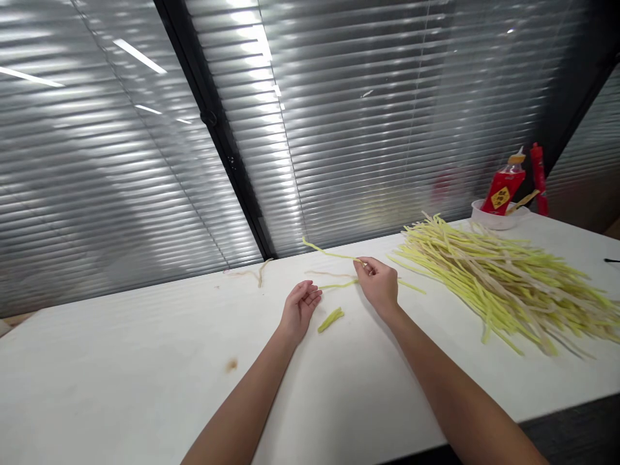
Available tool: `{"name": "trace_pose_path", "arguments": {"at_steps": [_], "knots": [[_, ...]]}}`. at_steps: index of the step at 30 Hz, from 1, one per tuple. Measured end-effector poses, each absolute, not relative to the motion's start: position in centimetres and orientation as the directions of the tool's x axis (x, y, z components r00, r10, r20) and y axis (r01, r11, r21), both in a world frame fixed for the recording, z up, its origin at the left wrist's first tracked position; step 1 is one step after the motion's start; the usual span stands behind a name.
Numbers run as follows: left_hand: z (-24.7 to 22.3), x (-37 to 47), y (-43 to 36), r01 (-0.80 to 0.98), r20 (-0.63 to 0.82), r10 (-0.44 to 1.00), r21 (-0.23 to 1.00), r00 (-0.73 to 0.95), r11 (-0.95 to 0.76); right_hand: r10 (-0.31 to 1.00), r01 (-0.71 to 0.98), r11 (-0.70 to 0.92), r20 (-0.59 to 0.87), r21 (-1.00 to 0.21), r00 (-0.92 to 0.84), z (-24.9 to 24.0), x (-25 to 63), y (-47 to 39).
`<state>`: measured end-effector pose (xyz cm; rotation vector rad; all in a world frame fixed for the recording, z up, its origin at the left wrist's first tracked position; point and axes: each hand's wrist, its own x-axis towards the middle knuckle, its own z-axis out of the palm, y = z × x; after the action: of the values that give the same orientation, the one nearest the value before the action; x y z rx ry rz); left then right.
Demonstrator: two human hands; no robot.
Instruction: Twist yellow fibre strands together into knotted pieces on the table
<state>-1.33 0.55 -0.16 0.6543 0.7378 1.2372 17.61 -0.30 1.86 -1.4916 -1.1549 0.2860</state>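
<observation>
Slatted metallic-grey blinds (pixel 358 129) fill the wall beyond the fingers, crossed by a slanting black post (pixel 217 123). White, smooth tabletop (pixel 145 374) beneath both hands. Right of the right fingers: broad, loose heap (pixel 498 284) of thin, pliant strands, yellow-green and beige.

Right hand (pixel 380 284): thumb and forefinger pinched together on a bent yellow-green strand (pixel 329 252), its free end trailing out past the left fingers. Left hand (pixel 299 311): palm partly up, fingers loosely curled, part open; a second strand (pixel 411 286) ends at their tips, contact cannot be told.

Far right of the fingers, behind the heap: red-labelled bottle (pixel 507 181), leaning in a shallow translucent tub (pixel 498 221); dark characters on a yellow diamond, too small to read. Red tube (pixel 539 177) just beside.

Between the hands, nearer the wearer: short yellow-green bundle (pixel 330 320). Left of the left fingers: brown smudge (pixel 231 365).
</observation>
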Motion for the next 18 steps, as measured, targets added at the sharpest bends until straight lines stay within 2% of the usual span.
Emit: {"name": "trace_pose_path", "arguments": {"at_steps": [3,7,18], "knots": [[-0.2,-1.4,0.5,-0.586,-0.134,0.977,0.783,0.168,0.208,0.732,0.291,0.281,0.400,-0.915,0.552,2.2,17.6,-0.2],[-0.3,-1.4,0.6,-0.591,-0.127,0.976,0.779,0.177,0.209,0.702,0.113,0.373,0.359,-0.921,0.615,2.7,17.7,-0.2],[-0.4,-1.4,0.7,-0.600,-0.125,0.974,0.770,0.190,0.216,0.603,-0.054,0.450,0.258,-0.891,0.755,2.5,18.6,0.8]]}}
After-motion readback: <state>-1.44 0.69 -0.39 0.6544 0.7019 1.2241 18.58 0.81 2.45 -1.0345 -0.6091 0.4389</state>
